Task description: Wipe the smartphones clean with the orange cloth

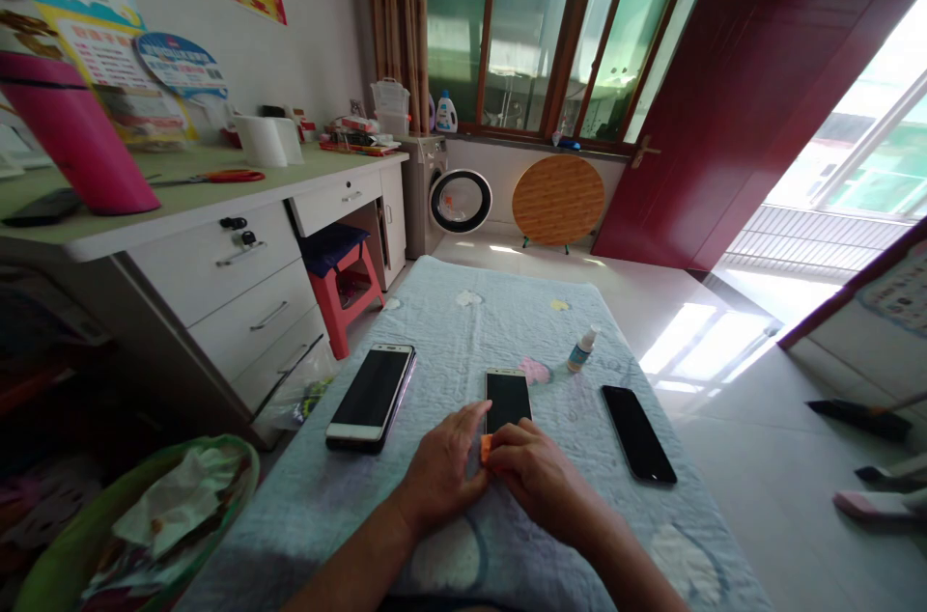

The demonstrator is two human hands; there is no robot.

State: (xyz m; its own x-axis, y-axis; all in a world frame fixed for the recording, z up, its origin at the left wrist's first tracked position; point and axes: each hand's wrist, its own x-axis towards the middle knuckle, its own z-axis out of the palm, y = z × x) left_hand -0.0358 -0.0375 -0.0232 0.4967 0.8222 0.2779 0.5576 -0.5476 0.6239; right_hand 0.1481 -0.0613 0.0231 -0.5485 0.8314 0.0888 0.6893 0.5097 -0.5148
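A white-framed smartphone (508, 392) with a dark screen lies face up on the cloth-covered table, its lower part covered by my hands. Along its left edge rests my left hand (443, 465), fingers stretched out and thumb apart. My right hand (534, 469) bends over the phone's lower end, its fingers closed on a small orange cloth (486, 449). To the left lies a larger white phone (373, 390) on top of a dark one or in a dark case; I cannot tell which. A black phone (638, 434) lies at the right. Behind it stands a small spray bottle (581, 350).
A pale blue patterned cloth (470, 322) covers the table. Left are a desk (238, 255), a red stool (351, 289) and a green bin (246, 477) of litter. A washing machine (424, 178) with its door open and a round wooden tabletop (557, 200) stand behind.
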